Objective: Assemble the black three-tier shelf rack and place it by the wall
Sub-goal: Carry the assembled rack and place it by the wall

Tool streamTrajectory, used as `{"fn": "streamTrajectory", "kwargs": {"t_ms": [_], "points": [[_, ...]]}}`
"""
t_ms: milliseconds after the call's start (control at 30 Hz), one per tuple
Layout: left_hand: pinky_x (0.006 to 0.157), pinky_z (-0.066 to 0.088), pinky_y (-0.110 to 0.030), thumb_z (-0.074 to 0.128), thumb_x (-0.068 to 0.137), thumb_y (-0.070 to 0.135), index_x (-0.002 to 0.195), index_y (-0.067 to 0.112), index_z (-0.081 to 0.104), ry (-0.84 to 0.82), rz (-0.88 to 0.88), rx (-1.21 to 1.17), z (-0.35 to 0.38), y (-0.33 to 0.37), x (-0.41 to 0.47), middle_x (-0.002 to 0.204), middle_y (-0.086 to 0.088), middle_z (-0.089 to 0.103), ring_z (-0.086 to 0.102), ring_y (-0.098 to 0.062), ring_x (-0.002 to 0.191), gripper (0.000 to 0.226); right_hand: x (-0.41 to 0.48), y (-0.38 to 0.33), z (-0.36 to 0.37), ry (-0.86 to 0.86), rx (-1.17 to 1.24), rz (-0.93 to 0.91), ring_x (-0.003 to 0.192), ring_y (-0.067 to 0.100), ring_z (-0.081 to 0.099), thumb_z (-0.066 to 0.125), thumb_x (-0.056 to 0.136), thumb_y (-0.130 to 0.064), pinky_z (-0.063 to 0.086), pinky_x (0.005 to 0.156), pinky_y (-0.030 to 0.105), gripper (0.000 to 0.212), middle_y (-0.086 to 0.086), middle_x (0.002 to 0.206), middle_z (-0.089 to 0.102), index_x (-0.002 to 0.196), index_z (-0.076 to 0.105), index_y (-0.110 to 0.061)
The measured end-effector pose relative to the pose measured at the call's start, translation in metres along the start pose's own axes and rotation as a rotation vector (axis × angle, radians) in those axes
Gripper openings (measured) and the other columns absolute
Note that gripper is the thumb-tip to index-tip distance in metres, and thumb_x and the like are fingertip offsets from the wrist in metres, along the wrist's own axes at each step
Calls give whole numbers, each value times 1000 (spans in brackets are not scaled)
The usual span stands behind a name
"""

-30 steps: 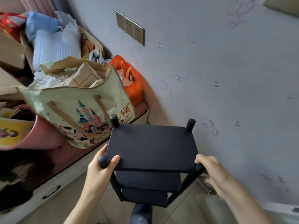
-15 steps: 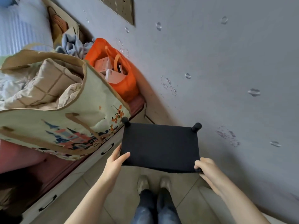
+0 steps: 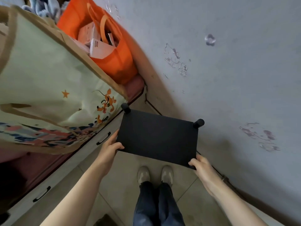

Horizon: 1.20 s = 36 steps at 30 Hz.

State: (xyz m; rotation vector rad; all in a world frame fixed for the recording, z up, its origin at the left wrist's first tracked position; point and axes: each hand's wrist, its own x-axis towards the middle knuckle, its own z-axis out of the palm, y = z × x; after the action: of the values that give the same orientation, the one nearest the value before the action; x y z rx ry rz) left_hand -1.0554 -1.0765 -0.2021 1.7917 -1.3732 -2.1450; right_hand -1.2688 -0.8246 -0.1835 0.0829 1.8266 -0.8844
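Rack [image 3: 157,139] between hands [image 3: 109,149] [image 3: 199,165], near corners gripped

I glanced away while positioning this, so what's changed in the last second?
The black rack has dropped lower beside the wall; only its top shelf shows now, the lower tiers hidden. The left hand and right hand still grip its near corners.

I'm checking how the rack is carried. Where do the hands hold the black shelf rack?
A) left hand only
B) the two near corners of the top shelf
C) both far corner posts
B: the left hand and the right hand each grip a near top corner of the black shelf rack.
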Motion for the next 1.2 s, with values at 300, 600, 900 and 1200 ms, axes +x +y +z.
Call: {"fn": "streamTrajectory", "kwargs": {"t_ms": [300, 600, 900, 1200], "points": [[111, 44, -49, 62, 60, 10, 108, 59, 65, 58, -27, -63, -3, -8, 28, 131, 12, 64, 55, -21, 128, 69, 15, 6, 15, -17, -58, 11, 101, 9, 62, 48, 93, -6, 46, 74, 25, 28, -9, 107, 69, 105, 63, -28], [112, 43, -45, 52, 69, -6, 112, 56, 66, 56, 5, -51, 7, -21, 44, 127, 20, 64, 52, -17, 130, 77, 36, 15, 17, 12, -107, 19, 95, 7, 59, 47, 93, -2, 42, 68, 24, 27, -9, 101, 66, 100, 59, -26], [117, 38, -48, 51, 74, -6, 126, 53, 59, 37, 5, -5, 10, -40, 55, 132, 15, 61, 49, -19, 134, 79, 44, 36, 22, -4, -151, 41, 87, 0, 57, 47, 92, 7, 42, 56, 3, 38, -10, 95, 64, 95, 56, -30], [97, 44, -29, 60, 94, 3, 130, 50, 59, 199, 54, -4, 14, -67, 45, 130, 19, 59, 53, -6, 120, 60, 35, 51, 24, 27, -276, -4, 97, -8, 57, 58, 92, 0, 42, 69, 8, 48, -26, 104, 58, 123, 44, -35]]}}
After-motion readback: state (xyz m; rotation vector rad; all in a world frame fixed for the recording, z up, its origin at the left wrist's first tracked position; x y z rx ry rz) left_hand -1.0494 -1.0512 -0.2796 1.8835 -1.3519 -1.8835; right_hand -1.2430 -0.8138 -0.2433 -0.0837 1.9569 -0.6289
